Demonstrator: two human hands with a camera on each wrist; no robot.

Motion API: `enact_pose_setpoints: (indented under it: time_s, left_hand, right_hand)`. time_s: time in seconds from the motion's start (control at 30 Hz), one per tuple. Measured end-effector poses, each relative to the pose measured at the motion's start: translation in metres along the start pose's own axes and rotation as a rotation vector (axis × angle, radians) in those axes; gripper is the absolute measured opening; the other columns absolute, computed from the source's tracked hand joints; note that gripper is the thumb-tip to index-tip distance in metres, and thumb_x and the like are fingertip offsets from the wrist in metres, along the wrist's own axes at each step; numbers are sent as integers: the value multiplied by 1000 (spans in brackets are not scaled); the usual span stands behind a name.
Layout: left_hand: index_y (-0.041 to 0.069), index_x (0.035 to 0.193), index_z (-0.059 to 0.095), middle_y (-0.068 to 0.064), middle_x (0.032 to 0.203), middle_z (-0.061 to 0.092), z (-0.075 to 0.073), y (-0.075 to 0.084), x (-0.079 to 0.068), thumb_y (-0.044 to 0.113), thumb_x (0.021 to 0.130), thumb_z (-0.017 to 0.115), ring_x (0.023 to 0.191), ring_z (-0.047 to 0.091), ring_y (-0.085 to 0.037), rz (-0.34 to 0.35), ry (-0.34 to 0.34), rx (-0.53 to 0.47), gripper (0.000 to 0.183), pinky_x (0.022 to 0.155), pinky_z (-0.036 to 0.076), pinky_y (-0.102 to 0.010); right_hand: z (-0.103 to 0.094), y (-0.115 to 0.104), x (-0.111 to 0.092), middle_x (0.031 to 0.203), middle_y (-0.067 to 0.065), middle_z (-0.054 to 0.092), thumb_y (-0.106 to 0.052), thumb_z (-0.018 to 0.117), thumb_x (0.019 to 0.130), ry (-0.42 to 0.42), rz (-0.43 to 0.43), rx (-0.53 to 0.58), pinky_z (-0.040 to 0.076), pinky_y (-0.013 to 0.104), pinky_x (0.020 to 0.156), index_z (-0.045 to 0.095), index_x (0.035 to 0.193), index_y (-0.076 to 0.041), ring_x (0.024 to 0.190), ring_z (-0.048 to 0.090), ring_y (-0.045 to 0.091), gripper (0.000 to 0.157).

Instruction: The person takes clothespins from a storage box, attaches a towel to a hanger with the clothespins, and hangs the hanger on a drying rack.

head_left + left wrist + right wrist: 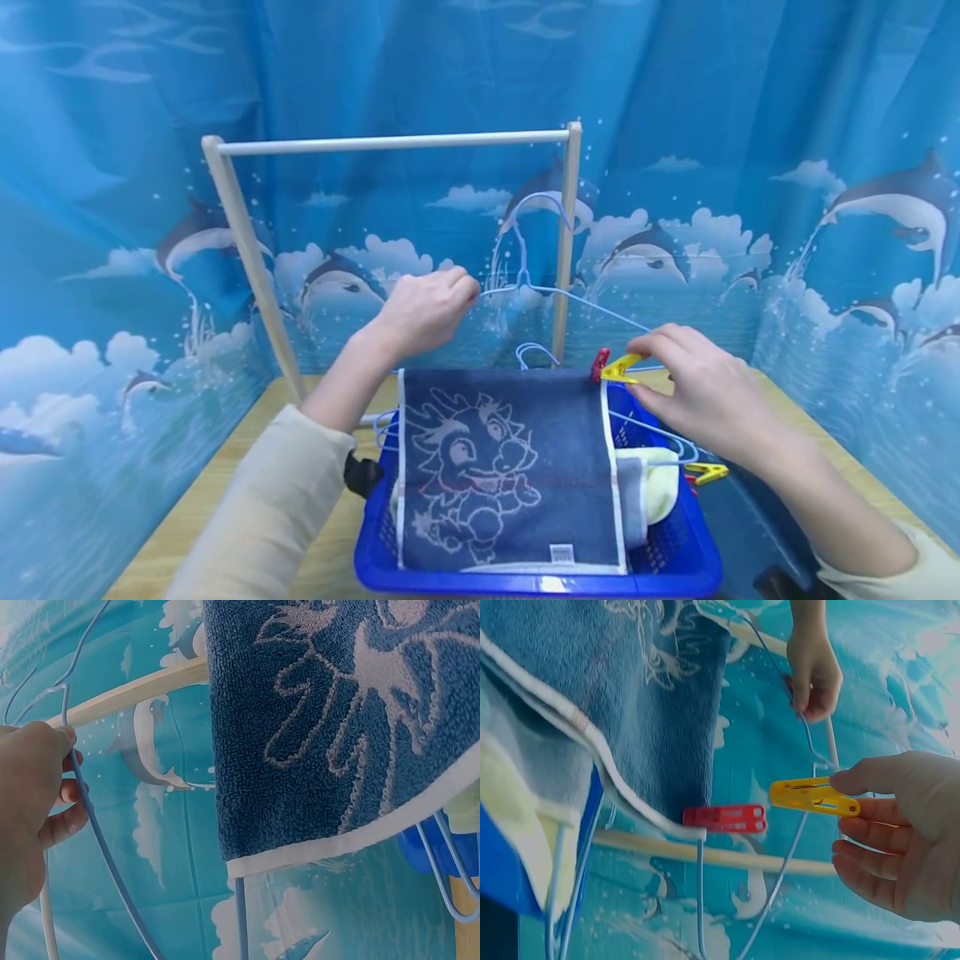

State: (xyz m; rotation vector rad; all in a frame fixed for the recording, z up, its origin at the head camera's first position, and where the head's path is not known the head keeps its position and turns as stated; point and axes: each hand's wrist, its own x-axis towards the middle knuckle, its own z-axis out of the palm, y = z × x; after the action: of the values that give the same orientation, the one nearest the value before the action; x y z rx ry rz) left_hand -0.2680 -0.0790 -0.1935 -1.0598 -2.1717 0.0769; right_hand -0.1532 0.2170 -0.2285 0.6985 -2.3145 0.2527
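Note:
A dark blue towel (pixel 562 475) with a white border and a pale cartoon dragon hangs from the lower bar of a light blue wire hanger (pixel 522 250). My left hand (pixel 431 308) grips the hanger's sloping arm just beside its hook; the left wrist view shows fingers curled around the wire. A red clothespin (pixel 724 818) is clipped at the towel's upper right corner. Between thumb and forefinger, my right hand (pixel 705 392) pinches a yellow clothespin (pixel 814 796), which sits close to the red one but apart from it in the right wrist view.
Below the towel stands a blue plastic basket (pixel 693 550) holding more hangers (pixel 660 429) and a pale yellow and grey cloth (pixel 656 492). Another yellow clothespin (pixel 707 473) lies to its right. Behind rises a wooden rack with a white rail (pixel 390 142). A dolphin-print curtain (pixel 420 67) surrounds the table.

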Motion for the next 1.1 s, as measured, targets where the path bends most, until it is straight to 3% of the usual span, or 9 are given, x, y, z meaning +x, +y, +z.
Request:
enact_pose_setpoints:
  time_s: [0.27,0.6,0.8,0.93,1.1]
  left_hand:
    - [8,93,60,-2,78,54,-3,2,0,13,94,53,62,50,-13,-4,-7,8,8,44,35,-23]
    - [8,96,60,-2,81,56,-4,3,1,15,93,55,65,52,-14,-31,-41,3,9,46,38,-23]
    - [8,97,60,-2,84,57,-3,1,2,15,94,54,68,54,-14,-48,-81,-12,10,48,40,-23]
    - [8,98,60,-2,84,57,-3,2,4,15,95,52,67,53,-13,-56,-113,-3,11,48,39,-23]
    - [8,98,60,-3,85,57,-4,3,6,16,94,53,67,54,-14,-67,-121,22,11,49,41,-24]
  right_hand:
    - [11,-13,12,94,3,61,-10,82,66,63,-73,36,52,38,65,65,97,-8,89,58,21,35]
    - [25,-23,27,89,1,62,-15,85,64,31,-72,141,46,40,74,64,95,-9,85,55,19,37]
    - [40,-33,36,89,1,63,-15,86,63,89,-160,143,42,47,85,64,93,-8,90,56,21,38]
    - [50,-40,44,90,1,62,-13,85,63,118,-216,182,42,46,85,65,93,-8,91,56,21,36]
    - [64,-47,53,88,1,61,-11,83,67,121,-225,244,41,43,86,65,92,-8,89,56,20,31]
